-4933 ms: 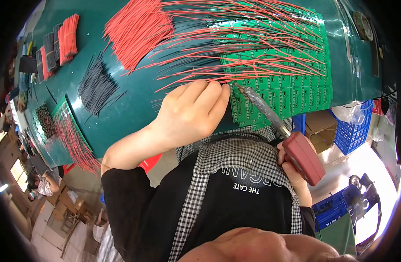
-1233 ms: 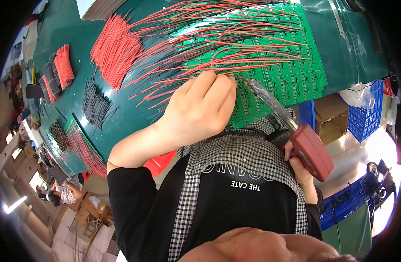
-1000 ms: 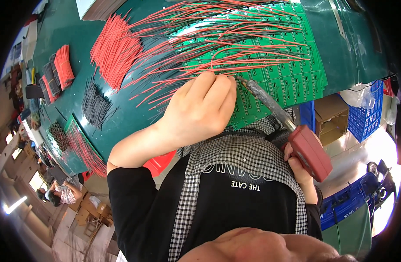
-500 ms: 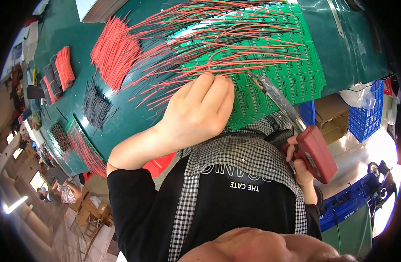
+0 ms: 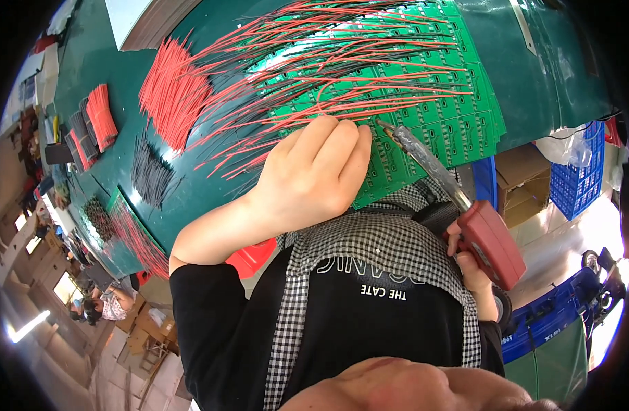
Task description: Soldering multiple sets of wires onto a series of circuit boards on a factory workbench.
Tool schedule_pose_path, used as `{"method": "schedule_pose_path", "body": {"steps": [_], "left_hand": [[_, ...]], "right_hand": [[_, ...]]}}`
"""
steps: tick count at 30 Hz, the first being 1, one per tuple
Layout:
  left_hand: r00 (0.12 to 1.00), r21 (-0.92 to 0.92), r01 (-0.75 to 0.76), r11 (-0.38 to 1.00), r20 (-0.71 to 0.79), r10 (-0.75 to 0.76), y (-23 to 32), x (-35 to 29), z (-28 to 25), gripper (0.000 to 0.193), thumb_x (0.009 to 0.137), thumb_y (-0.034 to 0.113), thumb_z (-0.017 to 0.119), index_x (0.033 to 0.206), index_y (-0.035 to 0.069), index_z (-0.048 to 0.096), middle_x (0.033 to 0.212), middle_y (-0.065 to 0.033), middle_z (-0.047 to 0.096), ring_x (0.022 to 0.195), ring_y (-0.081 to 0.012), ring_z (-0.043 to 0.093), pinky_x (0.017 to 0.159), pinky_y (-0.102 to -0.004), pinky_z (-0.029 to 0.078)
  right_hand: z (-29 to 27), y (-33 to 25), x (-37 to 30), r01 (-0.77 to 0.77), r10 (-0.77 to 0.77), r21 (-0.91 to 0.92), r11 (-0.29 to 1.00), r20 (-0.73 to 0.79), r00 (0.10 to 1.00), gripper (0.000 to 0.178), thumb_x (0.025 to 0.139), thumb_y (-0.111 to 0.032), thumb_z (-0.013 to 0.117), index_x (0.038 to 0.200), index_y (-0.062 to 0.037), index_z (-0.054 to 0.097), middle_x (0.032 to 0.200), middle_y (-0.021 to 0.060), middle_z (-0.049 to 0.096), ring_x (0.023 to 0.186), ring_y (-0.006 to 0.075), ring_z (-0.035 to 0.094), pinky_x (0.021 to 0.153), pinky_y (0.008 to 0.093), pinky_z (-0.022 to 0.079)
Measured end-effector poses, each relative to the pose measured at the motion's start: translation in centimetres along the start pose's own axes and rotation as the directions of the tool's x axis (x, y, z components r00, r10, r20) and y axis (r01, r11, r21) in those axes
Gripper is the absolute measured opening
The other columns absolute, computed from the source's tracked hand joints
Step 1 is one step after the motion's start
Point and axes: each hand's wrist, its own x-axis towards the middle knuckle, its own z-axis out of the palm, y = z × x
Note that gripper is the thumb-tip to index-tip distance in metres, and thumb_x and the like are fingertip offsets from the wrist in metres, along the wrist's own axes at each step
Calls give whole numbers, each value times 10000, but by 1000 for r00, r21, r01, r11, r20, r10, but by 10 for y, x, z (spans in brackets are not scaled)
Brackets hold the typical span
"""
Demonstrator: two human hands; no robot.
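Observation:
A pistol-shaped soldering iron (image 5: 489,240) with a red handle and metal barrel is gripped by my right hand (image 5: 470,266). Its tip is over the green circuit boards (image 5: 458,127), close beside the fingers of my left hand (image 5: 318,168). That hand is closed at the near part of the boards, fingers curled down; what they pinch, if anything, is hidden beneath them. Many red and black wires (image 5: 376,75) fan out across the boards, their loose ends trailing leftward past my left hand onto the green table.
Left of the boards lie a red wire pile (image 5: 172,96) and a black wire pile (image 5: 152,171). Bundled wires (image 5: 101,118) sit farther left, near a wired board (image 5: 137,236). A blue crate (image 5: 576,175) stands at right. Another person (image 5: 112,303) is in the left background.
The soldering iron's tip has come slightly closer to my left hand's fingers. My left hand keeps its closed pose. The whole view has shifted a little.

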Motion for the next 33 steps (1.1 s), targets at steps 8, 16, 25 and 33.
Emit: {"method": "schedule_pose_path", "body": {"steps": [8, 16, 25, 33], "left_hand": [[1000, -20, 4, 1000, 11, -4, -1, 1, -1, 326, 610, 50, 633, 923, -36, 665, 850, -114, 588, 758, -251, 621, 638, -323, 537], [1000, 4, 9, 1000, 19, -9, 3, 1, -2, 330, 614, 39, 642, 932, -44, 663, 875, -118, 588, 763, -250, 619, 644, -324, 533], [998, 9, 21, 1000, 63, -22, 3, -1, -4, 338, 615, 36, 637, 942, -47, 657, 878, -115, 588, 761, -241, 612, 641, -317, 525], [998, -8, -1, 1000, 59, 2, 4, 8, -1, 348, 601, 42, 628, 938, -44, 657, 873, -108, 593, 766, -234, 616, 630, -317, 528]], "right_hand": [[-5, -2, 5, 53, -50, -52, 997, 63, 997, 397, 702, -159, 785, 1059, -41, 654, 1074, 153, 664, 915, 301, 677, 751, 356, 547], [-8, -6, 17, 206, -220, 122, 971, 121, 968, 643, 714, -247, 807, 1196, 80, 534, 1071, 204, 659, 903, 334, 688, 782, 367, 547], [-2, -25, 16, 65, -65, 52, 997, 6, 998, 333, 684, -13, 702, 1013, -14, 651, 932, 113, 687, 806, 265, 680, 734, 321, 531], [-4, -37, 24, -30, 34, 244, 969, -9, 999, 303, 620, 30, 712, 911, -44, 674, 891, 94, 671, 764, 248, 648, 674, 310, 501]]}}
